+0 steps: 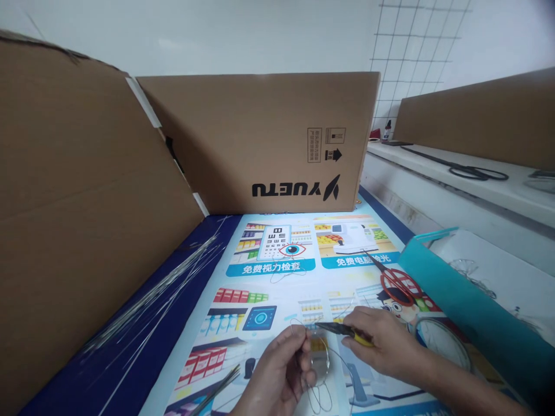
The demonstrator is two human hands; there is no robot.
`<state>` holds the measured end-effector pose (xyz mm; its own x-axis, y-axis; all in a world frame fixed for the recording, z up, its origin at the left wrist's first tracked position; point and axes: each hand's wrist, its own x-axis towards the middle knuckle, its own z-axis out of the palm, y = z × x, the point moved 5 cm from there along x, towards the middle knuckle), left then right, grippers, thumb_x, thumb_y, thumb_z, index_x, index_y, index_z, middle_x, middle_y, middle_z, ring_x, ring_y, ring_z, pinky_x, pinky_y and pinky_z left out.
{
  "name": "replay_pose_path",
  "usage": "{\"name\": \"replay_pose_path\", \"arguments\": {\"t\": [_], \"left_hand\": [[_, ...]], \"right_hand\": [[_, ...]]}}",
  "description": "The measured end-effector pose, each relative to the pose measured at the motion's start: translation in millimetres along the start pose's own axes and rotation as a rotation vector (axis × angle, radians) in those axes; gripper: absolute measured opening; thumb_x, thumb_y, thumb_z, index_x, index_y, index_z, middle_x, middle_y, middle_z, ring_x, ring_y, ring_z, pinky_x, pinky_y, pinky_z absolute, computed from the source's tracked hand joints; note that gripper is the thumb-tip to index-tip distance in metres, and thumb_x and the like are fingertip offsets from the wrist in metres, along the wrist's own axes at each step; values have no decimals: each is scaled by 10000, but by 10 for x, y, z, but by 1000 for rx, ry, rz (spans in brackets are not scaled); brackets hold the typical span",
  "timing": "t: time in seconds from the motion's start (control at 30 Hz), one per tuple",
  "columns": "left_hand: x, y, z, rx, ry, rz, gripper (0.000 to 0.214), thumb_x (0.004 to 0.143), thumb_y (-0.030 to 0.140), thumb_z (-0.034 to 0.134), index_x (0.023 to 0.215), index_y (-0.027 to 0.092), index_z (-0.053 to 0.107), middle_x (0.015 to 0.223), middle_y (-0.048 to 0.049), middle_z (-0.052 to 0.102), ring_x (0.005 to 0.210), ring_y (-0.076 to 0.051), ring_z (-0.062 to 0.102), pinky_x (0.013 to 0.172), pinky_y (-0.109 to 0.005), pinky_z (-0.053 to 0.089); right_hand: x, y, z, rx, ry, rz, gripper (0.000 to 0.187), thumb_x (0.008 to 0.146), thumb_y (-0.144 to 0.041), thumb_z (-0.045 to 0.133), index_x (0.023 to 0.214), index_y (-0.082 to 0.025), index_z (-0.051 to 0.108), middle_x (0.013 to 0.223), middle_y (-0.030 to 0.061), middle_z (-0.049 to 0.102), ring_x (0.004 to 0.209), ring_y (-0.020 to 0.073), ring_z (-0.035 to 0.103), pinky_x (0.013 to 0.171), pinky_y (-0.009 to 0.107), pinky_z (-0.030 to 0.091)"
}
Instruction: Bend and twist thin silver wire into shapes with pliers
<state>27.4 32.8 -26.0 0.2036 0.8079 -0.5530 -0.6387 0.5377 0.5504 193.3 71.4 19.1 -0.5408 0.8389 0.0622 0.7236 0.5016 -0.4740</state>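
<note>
My left hand point(288, 364) is closed in a pinch on a thin wire loop point(328, 361), whose smaller loops hang below the fingers. My right hand point(384, 341) grips pliers point(364, 340) with yellow handles and dark, narrow jaws. The jaw tips point left and meet the wire just beside my left fingertips; whether they clamp it is too small to tell. Red-handled scissors point(398, 284) lie beyond my right hand, blades pointing away. A coil of wire point(443, 342) rests to the right, partly behind my right forearm.
Cardboard panels point(260, 133) stand at the back and left. Long thin wires point(160, 294) lie along the left side, with a short bundle point(219, 388) nearer me. A teal-edged tray point(459, 306) at right holds small wire pieces. Black scissors point(477, 172) sit on a white ledge.
</note>
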Motion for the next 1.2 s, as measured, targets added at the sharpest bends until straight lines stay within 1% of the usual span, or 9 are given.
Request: {"name": "replay_pose_path", "arguments": {"t": [0.13,0.23,0.3,0.43,0.57,0.73,0.87,1.03,1.2], "left_hand": [[-30,41,-8,-15,83,34,83,775,201,593,750,132,554,613,25,489,442,-42,409,427,-183,398],[-51,60,5,-12,96,66,65,768,183,593,761,131,555,623,23,490,449,-40,413,436,-182,402],[-54,66,10,-11,92,75,72,758,184,604,759,130,557,622,23,489,449,-39,412,435,-178,400],[-38,62,10,-10,58,49,86,744,191,620,745,130,560,613,25,482,448,-43,410,426,-181,398],[-33,32,40,9,-17,11,129,725,213,652,701,127,560,596,27,472,440,-44,407,422,-186,401],[-26,-16,29,49,-34,-32,159,741,252,641,695,122,563,578,24,481,418,-41,402,405,-182,396],[-6,-1,-15,7,-2,21,159,735,253,654,714,131,554,606,27,491,439,-40,417,427,-181,408],[-12,12,-29,-15,47,96,133,751,225,634,715,134,544,608,13,515,478,-62,452,509,-221,453],[-4,-8,-27,3,13,123,181,760,293,630,712,145,538,573,15,509,509,-82,473,553,-232,448]], "right_hand": [[-9,-26,7,-27,-36,20,134,784,-323,527,841,-231,606,746,2,604,684,154,545,581,238,355],[-14,-21,15,-21,-55,36,131,782,-331,534,840,-237,605,748,-3,598,679,153,540,574,239,360],[-7,2,-1,-10,-40,27,145,773,-332,547,870,-236,598,779,2,594,704,157,536,597,245,376],[20,60,-87,-75,59,-30,200,762,-308,560,941,-221,579,902,38,579,839,190,523,722,298,396],[33,74,-119,-150,97,-74,186,762,-307,555,919,-207,576,921,60,564,873,207,508,757,330,395],[26,61,-93,-221,75,-44,178,797,-326,508,915,-216,584,875,50,591,825,200,540,692,303,390],[5,21,-57,-245,11,-29,185,820,-341,477,910,-225,590,826,37,612,773,185,565,645,274,376],[-27,-47,-37,-227,-14,20,168,815,-350,480,878,-234,585,823,23,617,759,187,574,611,270,353],[-26,-60,-38,-148,-34,60,142,788,-357,514,829,-236,575,780,0,616,703,165,567,569,249,326]]}}
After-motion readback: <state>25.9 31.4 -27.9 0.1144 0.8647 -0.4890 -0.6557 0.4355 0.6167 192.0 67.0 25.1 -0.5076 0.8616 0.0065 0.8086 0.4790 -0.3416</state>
